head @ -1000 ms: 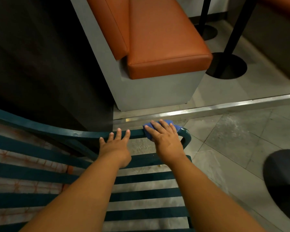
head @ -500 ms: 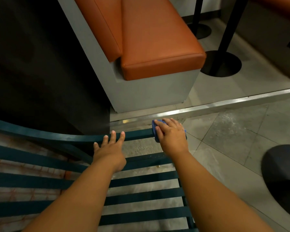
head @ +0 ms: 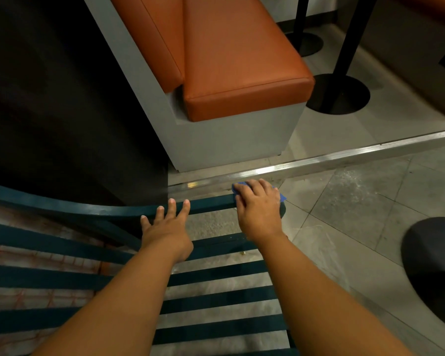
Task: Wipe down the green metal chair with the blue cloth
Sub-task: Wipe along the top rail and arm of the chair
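Item: green metal chair [head: 62, 247], slatted, seen from above; its top rail runs across my view from left to a rounded corner at right.

Item: blue cloth [head: 280, 195], at that right corner of the rail, lying under my right hand [head: 258, 209]; only its edges show past the fingertips and at the hand's right side. Right grip: fingers laid over the cloth, curving onto it and pressing it to the rail.

Item: left hand [head: 166, 228], fingers straight and spread, tips resting on the rail, left of the cloth and apart from it. Left grip holds nothing.

Beyond the rail: orange bench [head: 237, 60] on a grey base, tiled floor [head: 357, 201].
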`<state>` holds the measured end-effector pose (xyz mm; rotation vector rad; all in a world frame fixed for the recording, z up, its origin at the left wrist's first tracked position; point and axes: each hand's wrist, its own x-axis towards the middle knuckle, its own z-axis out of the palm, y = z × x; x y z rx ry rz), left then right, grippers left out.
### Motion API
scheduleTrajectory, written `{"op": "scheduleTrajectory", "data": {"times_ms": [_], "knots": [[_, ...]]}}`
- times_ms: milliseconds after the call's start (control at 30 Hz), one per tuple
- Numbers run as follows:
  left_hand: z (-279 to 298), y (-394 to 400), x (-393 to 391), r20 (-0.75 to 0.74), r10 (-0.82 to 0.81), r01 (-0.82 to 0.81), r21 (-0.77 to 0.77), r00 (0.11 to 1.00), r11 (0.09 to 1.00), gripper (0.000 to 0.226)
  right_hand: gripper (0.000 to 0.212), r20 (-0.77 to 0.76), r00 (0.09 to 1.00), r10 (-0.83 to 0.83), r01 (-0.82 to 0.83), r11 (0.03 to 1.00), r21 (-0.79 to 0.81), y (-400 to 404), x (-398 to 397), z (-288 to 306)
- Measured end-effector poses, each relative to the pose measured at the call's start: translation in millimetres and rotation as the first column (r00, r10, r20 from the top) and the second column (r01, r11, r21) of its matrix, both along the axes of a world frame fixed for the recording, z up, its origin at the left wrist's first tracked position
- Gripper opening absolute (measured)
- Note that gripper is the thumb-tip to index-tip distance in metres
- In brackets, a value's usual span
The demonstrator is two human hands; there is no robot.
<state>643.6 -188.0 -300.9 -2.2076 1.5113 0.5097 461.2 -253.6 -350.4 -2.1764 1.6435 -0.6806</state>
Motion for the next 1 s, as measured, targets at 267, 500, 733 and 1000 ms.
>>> {"op": "scheduleTrajectory", "data": {"times_ms": [267, 500, 733, 1000], "knots": [[0.5, 0.5, 1.4, -0.024, 0.000, 0.000, -0.002, 1.000, 1.000, 0.102, 0.027, 0.377, 0.917, -0.128, 0.085, 0.988, 0.129, -11.3, -14.4, -10.3], [1.1, 0.9, 1.2, -0.028, -0.006, 0.006, -0.008, 1.000, 1.000, 0.103, 0.030, 0.439, 0.721, -0.536, 0.308, 0.816, 0.490, -20.1, -25.8, -11.0], [-0.8, 0.7, -0.4, 0.014, -0.011, 0.012, -0.014, 1.000, 1.000, 0.102, 0.028, 0.082, 0.994, 0.069, -0.064, 0.997, -0.052, -4.0, -6.8, -1.9], [2.8, 1.3, -1.0, 0.001, -0.022, 0.022, -0.022, 1.000, 1.000, 0.099, 0.026, 0.667, 0.632, -0.394, 0.059, 0.883, 0.465, -16.3, -36.0, -18.6]]}}
